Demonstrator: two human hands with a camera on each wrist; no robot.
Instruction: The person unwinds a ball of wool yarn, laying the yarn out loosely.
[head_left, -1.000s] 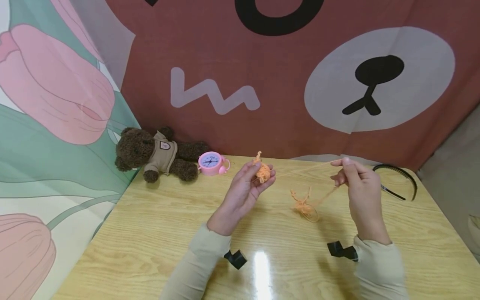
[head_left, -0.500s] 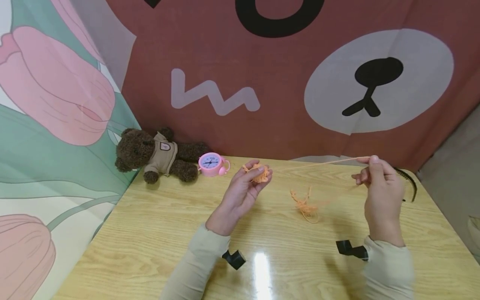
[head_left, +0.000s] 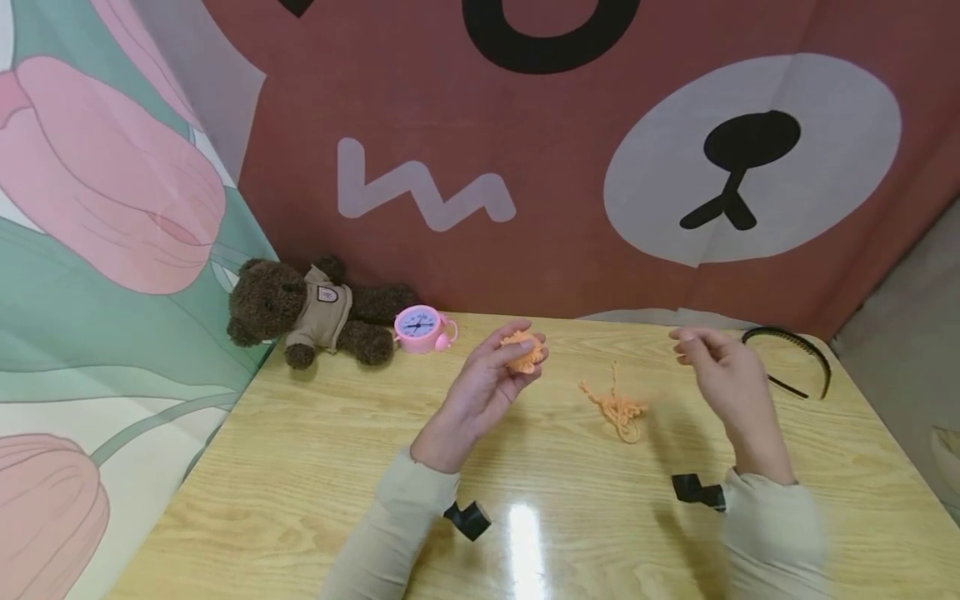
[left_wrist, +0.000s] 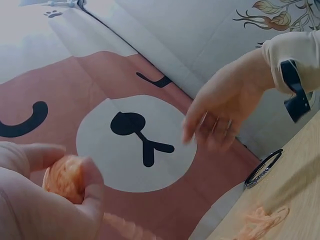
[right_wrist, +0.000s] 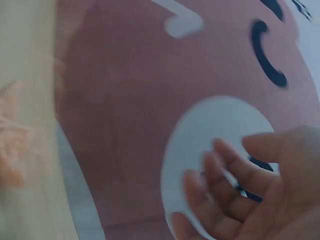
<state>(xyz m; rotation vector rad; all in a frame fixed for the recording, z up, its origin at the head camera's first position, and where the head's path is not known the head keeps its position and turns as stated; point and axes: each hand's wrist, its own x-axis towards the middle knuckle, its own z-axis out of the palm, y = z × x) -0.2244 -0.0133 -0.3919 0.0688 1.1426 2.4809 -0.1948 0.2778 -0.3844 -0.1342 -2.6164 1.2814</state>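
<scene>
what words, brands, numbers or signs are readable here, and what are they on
No text can be read with certainty.
Pink alarm clock: dial markings, too small to read.
Badge on the toy bear's shirt: a small mark, too small to read.
Brown wall hanging: drawn shapes, including a pale zigzag, no words.
Orange yarn ball in the left hand: no text visible.

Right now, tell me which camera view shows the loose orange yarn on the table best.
The head view: the loose orange yarn shows there in full, uncovered and fairly sharp. The left wrist view has it blurred and cut off at the bottom edge; the right wrist view, blurred and cut off at the left edge.
</scene>
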